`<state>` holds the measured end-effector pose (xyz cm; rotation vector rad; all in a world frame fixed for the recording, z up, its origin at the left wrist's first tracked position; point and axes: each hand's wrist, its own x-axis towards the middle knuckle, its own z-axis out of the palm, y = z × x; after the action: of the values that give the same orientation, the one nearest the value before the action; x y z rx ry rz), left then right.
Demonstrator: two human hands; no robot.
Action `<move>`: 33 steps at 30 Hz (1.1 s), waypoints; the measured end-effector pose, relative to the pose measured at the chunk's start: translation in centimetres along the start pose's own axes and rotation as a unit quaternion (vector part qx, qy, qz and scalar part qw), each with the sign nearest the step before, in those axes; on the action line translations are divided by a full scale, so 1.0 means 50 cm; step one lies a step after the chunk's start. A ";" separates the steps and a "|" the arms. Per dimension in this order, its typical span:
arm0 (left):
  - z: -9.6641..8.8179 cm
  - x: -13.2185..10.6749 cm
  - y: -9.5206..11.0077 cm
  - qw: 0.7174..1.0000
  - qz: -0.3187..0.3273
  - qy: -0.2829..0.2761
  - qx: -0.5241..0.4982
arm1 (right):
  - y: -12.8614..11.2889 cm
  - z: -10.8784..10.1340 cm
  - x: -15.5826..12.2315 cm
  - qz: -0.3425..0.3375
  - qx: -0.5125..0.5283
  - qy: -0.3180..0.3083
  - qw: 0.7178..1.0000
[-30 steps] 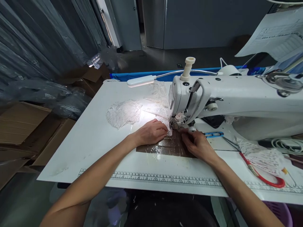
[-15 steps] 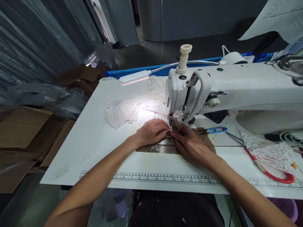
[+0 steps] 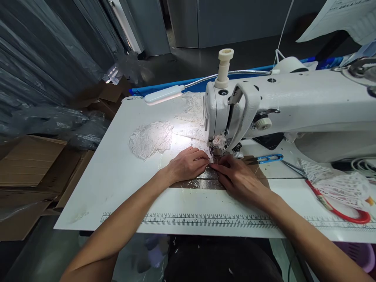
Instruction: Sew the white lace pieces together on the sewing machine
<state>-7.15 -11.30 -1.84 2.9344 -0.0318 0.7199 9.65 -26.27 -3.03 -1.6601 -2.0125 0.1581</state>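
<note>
A white sewing machine stands over the work, and both my hands are close in front of its needle area. My left hand has its fingers bent and pressed down on white lace fabric just left of the presser foot. My right hand pinches the fabric's near edge with thumb and forefinger, its fingertips almost meeting the left ones. The held edge is mostly covered by my fingers. Under my hands lies a brown plate sprinkled with thread scraps.
Another lace piece lies on the left of the white table. Blue thread snips, red-handled scissors and more lace lie at the right. A lamp shines from behind. Cardboard boxes stand left of the table.
My view has shifted slightly. Both hands keep nearly the same hold beside the presser foot. A thread above the machine's back now shows drawn upward.
</note>
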 end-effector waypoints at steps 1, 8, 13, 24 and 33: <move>0.000 0.000 0.000 1.000 0.001 0.000 -0.001 | -0.001 0.000 0.000 0.003 0.002 0.000 1.000; 0.000 0.000 -0.005 0.999 -0.003 -0.004 -0.040 | 0.012 -0.073 -0.001 0.067 0.110 0.005 0.992; 0.000 -0.003 -0.003 0.999 -0.020 -0.011 -0.048 | 0.068 -0.145 -0.042 0.133 0.003 0.057 0.989; -0.005 0.001 0.010 1.000 0.007 -0.013 -0.003 | 0.130 -0.110 -0.114 0.086 -0.208 0.017 0.974; -0.001 -0.005 0.012 0.993 -0.023 0.025 -0.117 | 0.077 -0.098 -0.082 0.065 -0.129 0.074 0.987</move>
<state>-7.44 -11.88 -1.87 2.6851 -0.0416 0.7279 15.76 -30.36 -1.68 -1.9026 -1.8765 -0.1841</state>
